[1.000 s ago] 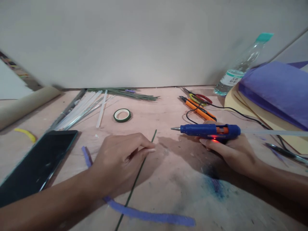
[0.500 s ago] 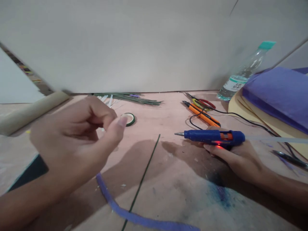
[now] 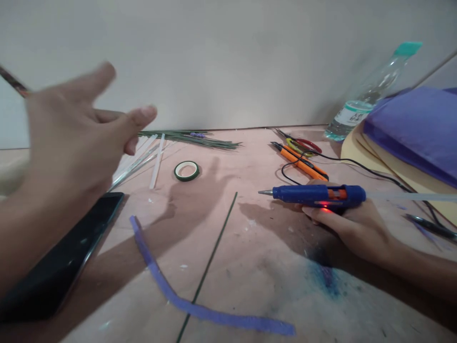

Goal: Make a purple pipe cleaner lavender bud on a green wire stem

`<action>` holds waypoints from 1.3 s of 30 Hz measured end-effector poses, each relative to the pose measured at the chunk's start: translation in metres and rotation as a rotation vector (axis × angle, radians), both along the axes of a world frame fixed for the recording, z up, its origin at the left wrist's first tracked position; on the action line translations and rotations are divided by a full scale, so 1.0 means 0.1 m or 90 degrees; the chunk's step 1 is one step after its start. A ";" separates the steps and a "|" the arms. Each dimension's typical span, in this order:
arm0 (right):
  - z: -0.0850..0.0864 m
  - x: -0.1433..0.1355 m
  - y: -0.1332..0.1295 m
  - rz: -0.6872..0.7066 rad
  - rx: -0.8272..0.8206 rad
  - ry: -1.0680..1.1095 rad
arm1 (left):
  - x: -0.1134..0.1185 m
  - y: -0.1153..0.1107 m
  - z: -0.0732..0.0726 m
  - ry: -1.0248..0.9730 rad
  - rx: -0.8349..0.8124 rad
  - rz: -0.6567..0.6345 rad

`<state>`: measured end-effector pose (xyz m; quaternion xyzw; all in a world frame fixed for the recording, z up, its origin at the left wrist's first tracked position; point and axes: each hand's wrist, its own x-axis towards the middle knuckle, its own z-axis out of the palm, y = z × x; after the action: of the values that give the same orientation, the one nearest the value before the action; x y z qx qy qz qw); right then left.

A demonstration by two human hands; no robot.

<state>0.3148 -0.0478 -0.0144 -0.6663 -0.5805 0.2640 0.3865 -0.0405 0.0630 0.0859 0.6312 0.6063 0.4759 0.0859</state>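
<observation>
My right hand (image 3: pixel 352 231) grips a blue glue gun (image 3: pixel 303 197), its metal nozzle pointing left and a red light glowing on its side. A clear glue stick (image 3: pixel 410 196) juts from its rear. My left hand (image 3: pixel 82 133), slightly blurred, is raised above the left side of the table with fingers apart and nothing in them. Between the hands, a thin green stem (image 3: pixel 214 255) lies on the table, and a curved purple paper strip (image 3: pixel 210 313) crosses over its lower part. A roll of green tape (image 3: pixel 186 171) lies farther back.
Behind sit green stems (image 3: pixel 200 140) and white glue sticks (image 3: pixel 157 162). At left lies a black phone (image 3: pixel 78 257). To the right are an orange cutter (image 3: pixel 303 163), scissors (image 3: pixel 303 146), a leaning water bottle (image 3: pixel 371 100), purple paper (image 3: pixel 414 119) and a black cable (image 3: pixel 371 173).
My left hand has moved up and left and its fingers have spread, uncovering the phone and glue sticks. My right hand holds the glue gun nearly still.
</observation>
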 end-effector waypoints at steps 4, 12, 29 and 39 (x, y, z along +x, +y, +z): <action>-0.02 0.02 0.00 0.012 0.009 -0.006 | 0.27 -0.11 -0.14 0.009 -0.099 -0.076; -0.05 0.04 0.00 0.099 0.010 0.032 | 0.37 -0.53 -0.67 0.250 -0.154 -0.439; -0.03 0.09 -0.07 0.374 0.139 -0.062 | 0.34 -0.45 -0.81 0.398 -0.133 -0.525; 0.04 0.03 -0.03 0.397 0.152 -0.109 | 0.32 -0.43 -0.79 0.417 -0.154 -0.540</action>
<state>0.3176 -0.0508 -0.0100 -0.4262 -0.8136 0.2425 0.3123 -0.0089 0.0202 0.0073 0.9209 0.3445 0.1050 0.1490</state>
